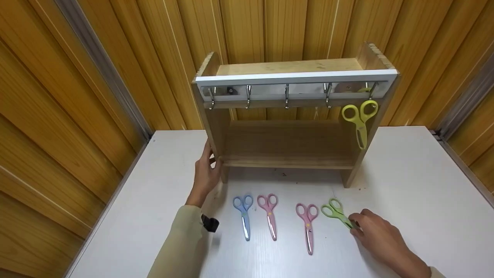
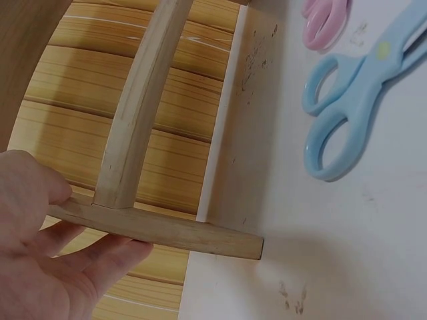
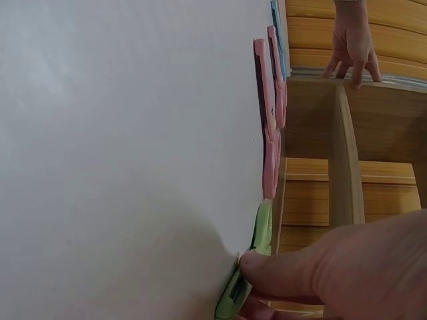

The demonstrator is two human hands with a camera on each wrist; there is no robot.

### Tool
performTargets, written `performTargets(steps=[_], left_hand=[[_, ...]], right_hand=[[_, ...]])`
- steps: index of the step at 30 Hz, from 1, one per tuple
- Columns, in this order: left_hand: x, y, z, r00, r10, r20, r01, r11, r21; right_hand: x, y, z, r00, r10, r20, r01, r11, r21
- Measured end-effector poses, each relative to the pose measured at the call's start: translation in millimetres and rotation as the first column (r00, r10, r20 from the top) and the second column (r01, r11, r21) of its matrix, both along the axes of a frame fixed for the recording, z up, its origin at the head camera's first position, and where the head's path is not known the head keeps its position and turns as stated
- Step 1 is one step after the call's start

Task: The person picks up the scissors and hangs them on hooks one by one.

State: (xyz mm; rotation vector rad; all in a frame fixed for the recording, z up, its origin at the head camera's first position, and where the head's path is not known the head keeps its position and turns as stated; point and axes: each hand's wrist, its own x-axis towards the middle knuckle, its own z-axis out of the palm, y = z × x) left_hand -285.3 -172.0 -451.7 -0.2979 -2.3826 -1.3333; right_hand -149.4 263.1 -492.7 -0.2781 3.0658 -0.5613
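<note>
My right hand (image 1: 380, 235) pinches the blade end of the green scissors (image 1: 335, 210), whose handles point toward the shelf. In the right wrist view the thumb presses on the green scissors (image 3: 261, 230), low over the white table. At the left, my left hand (image 1: 207, 173) holds the side panel of a wooden shelf (image 1: 287, 162). The left wrist view has the thumb on one face of that side panel (image 2: 167, 227) and the fingers on the other. Yellow-green scissors (image 1: 361, 121) hang by a handle loop from the rightmost hook (image 1: 372, 90).
Blue scissors (image 1: 244, 216), pink scissors (image 1: 269, 216) and a second pink pair (image 1: 308, 226) lie on the white table (image 1: 154, 216) before the shelf. A metal rail (image 1: 270, 90) with several hooks spans the shelf's upper front. Wood-patterned walls (image 1: 285, 31) stand behind and at both sides.
</note>
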Motion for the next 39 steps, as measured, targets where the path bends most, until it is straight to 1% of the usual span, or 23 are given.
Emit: performTargets(steps=[9,17,23,30,39], left_hand=[[-0.1,0.5,0.7,1.0,0.007,0.024,-0.007,1.0,0.001],[0.6,0.7,1.5,1.0,0.004,0.014,-0.004,1.0,0.008],[0.2,0.7,1.6,0.999,0.012,0.029,-0.012,1.0,0.0],[0.1,-0.2,0.2,0.999,0.008,-0.033,-0.008,1.0,-0.018],[-0.2,0.8,0.5,1.0,0.01,-0.014,-0.01,1.0,-0.01]], right_hand=[[-0.5,-0.1,-0.1,1.0,-0.004,0.009,0.004,1.0,-0.014],[-1.6,0.3,0.3,0.999,-0.019,0.026,0.019,1.0,-0.024],[-1.7,1.5,1.2,0.999,-0.027,0.046,0.029,0.999,-0.043],[-0.4,1.9,1.9,0.998,-0.036,0.042,0.039,0.997,-0.072],[-3.1,1.4,3.1,0.995,-0.054,0.082,0.06,0.995,-0.083]])
